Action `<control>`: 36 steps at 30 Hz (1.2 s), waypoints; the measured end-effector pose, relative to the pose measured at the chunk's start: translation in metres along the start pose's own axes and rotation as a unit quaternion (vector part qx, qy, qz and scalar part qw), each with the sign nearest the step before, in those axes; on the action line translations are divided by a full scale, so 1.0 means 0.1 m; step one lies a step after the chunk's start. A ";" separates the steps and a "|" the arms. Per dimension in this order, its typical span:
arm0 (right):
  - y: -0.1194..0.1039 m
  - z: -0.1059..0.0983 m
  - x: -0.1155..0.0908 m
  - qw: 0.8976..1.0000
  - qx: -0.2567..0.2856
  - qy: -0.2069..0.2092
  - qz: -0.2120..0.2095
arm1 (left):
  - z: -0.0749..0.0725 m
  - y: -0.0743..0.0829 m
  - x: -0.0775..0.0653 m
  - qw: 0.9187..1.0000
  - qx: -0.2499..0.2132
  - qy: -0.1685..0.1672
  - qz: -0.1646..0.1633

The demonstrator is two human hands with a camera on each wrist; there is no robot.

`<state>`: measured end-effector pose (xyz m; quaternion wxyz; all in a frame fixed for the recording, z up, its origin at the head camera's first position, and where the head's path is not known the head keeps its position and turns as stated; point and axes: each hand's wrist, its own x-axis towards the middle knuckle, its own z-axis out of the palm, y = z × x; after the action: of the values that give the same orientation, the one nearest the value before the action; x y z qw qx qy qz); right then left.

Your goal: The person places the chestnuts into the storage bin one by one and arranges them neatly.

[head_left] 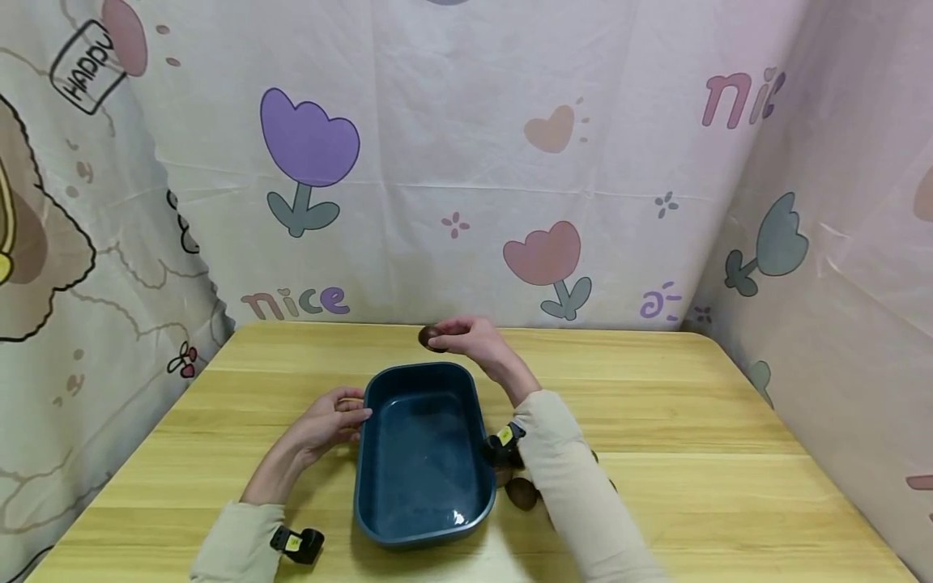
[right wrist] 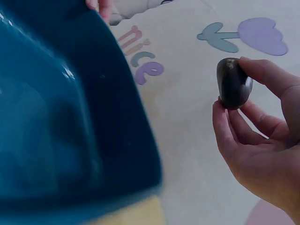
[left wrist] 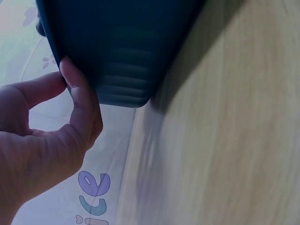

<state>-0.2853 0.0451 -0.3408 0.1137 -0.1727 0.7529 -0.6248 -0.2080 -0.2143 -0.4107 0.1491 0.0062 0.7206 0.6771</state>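
A dark teal, deep rectangular baking dish (head_left: 426,453) with rounded corners stands on the wooden table. My left hand (head_left: 331,423) is at its left side, thumb and finger pinching the rim; the left wrist view shows this hand (left wrist: 51,122) against the ribbed outer wall. Beyond the dish's far right corner, my right hand (head_left: 474,344) holds a dark, glossy, egg-shaped fruit (right wrist: 233,83) between thumb and fingertips. Its exact kind is unclear. Nothing lies inside the dish in the head view. More brown round fruits (head_left: 521,493) sit right of the dish, partly hidden under my right forearm.
The light wooden table (head_left: 700,421) spreads out on both sides of the dish. A printed cloth (head_left: 437,202) hangs behind its far edge, with more cloth at the left and right. A black wrist camera (head_left: 505,441) on my right sleeve overlaps the dish's right rim.
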 end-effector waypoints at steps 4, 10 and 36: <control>0.12 0.18 0.06 0.999 0.043 -0.013 0.016 | -0.01 -0.02 0.00 1.000 -0.001 -0.001 -0.001; 0.27 0.40 0.12 0.997 0.060 -0.033 0.022 | -0.01 -0.01 0.00 1.000 0.003 -0.004 -0.003; 0.60 0.67 0.09 0.987 -0.137 -0.034 0.071 | -0.04 -0.02 0.02 0.999 -0.018 -0.031 0.004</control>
<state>-0.2746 -0.0092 -0.4125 0.1587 -0.1540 0.8373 -0.5000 -0.2103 -0.2182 -0.4124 0.1690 0.0274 0.7035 0.6898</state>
